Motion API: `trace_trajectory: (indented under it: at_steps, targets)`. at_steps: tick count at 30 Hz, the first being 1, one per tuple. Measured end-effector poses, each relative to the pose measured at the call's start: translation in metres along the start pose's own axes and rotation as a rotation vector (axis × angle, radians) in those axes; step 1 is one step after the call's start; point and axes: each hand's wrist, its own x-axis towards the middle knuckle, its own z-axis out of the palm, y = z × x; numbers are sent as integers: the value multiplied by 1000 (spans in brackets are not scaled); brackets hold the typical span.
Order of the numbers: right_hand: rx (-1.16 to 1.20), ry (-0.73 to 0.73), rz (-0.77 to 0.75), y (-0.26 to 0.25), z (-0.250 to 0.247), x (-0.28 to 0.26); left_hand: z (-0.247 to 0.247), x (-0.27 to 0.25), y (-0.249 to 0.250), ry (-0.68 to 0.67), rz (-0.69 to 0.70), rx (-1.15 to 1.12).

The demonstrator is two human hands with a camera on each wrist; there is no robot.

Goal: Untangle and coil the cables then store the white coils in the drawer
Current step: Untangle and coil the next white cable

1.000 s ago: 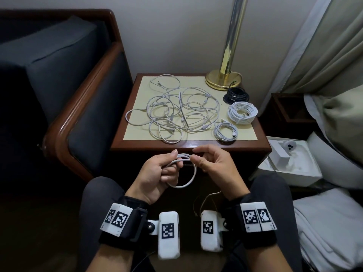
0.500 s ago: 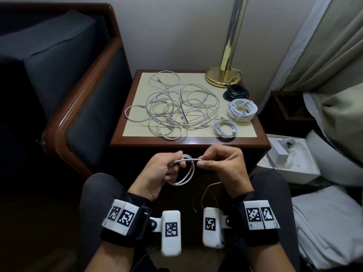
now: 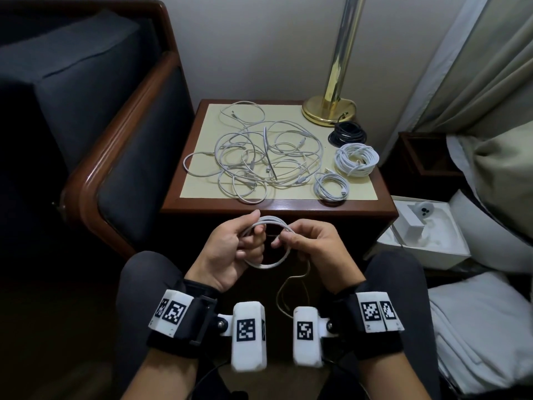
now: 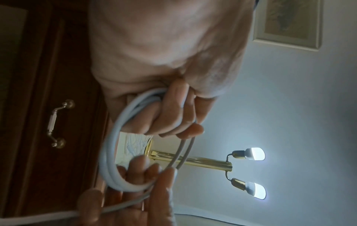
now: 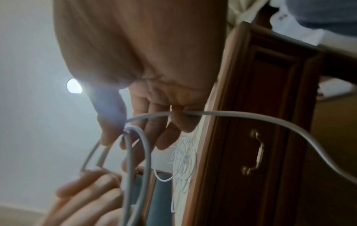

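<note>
Over my lap, in front of the nightstand, I hold a partly wound white cable coil [image 3: 266, 265]. My left hand [image 3: 245, 241] grips the loops [image 4: 108, 160] between thumb and curled fingers. My right hand [image 3: 291, 238] pinches the cable [image 5: 173, 113] at the coil's right side, and its loose tail [image 3: 291, 287] hangs down between my knees. A tangle of white cables [image 3: 259, 160] lies on the nightstand top [image 3: 372, 209]. Two finished white coils [image 3: 356, 158] [image 3: 331, 187] and a black coil [image 3: 347, 134] lie at its right. The drawer with a brass handle [image 4: 57, 123] is shut.
A brass floor lamp base [image 3: 328, 109] stands at the nightstand's back right corner. A dark armchair [image 3: 95, 116] is on the left. An open white box [image 3: 424, 235] and folded white bedding [image 3: 478, 327] sit on the right, under curtains.
The coil has gained a loop and turned more upright between my hands. Both hands rose slightly toward the nightstand edge; the hanging tail has grown shorter.
</note>
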Motion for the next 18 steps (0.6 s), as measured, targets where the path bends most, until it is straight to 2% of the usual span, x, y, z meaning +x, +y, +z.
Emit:
trace_trajectory:
  at_steps: [3,6,10,13,18]
  targets:
    - [166,-3,-4,3,-2,0,-1,2,-5,-11,13,-51]
    - [265,80,7,3,-1,1,1,7,-13,31,55,-63]
    - [207,147,-50,2,-2,1,1,9,-18,79,93,87]
    - [149,183,-60,1,-5,2,0,8,-18,29,45,201]
    - [114,202,-90,1,-1,2,3,2,-16,-12,46,163]
